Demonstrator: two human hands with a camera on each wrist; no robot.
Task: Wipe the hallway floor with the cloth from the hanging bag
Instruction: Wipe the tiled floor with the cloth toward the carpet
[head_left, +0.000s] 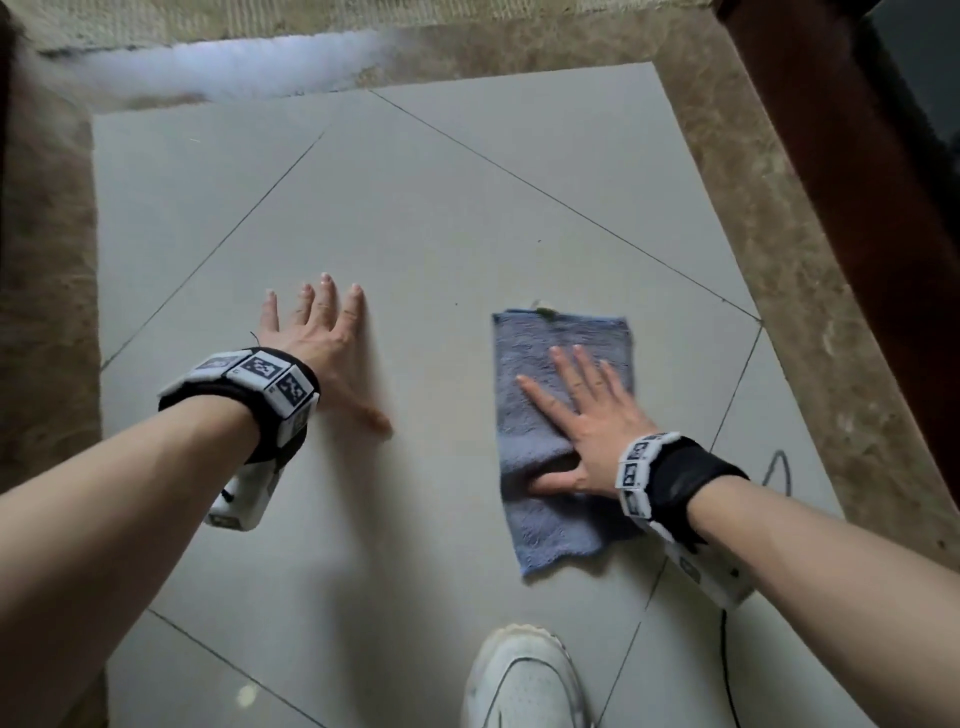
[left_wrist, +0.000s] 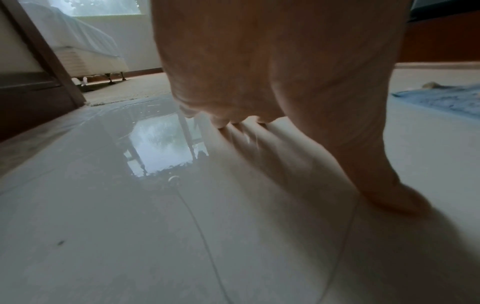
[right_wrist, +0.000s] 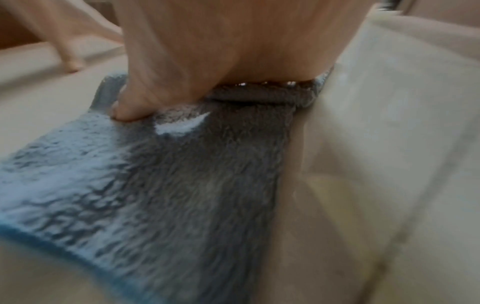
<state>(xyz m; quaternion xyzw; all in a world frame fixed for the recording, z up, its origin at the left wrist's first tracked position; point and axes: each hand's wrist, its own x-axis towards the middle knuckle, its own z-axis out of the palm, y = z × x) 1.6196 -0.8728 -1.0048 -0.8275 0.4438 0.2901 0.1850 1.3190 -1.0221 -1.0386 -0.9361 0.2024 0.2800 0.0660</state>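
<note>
Blue-grey terry cloth (head_left: 563, 441), roughly rectangular, spread flat on the floor (head_left: 415, 208), long side running away from the person. Slight bunched fold near its middle left edge. Brighter blue hem along the edges; small green-and-pale speck at the far edge. Floor: glossy pale grey tiles laid diagonally with thin dark grout lines, bordered by a mottled brown stone strip. Cloth lies right of centre, near the border's right side.

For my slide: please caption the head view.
Right hand presses blue cloth on tiled floor; left hand braces flat.
</note>
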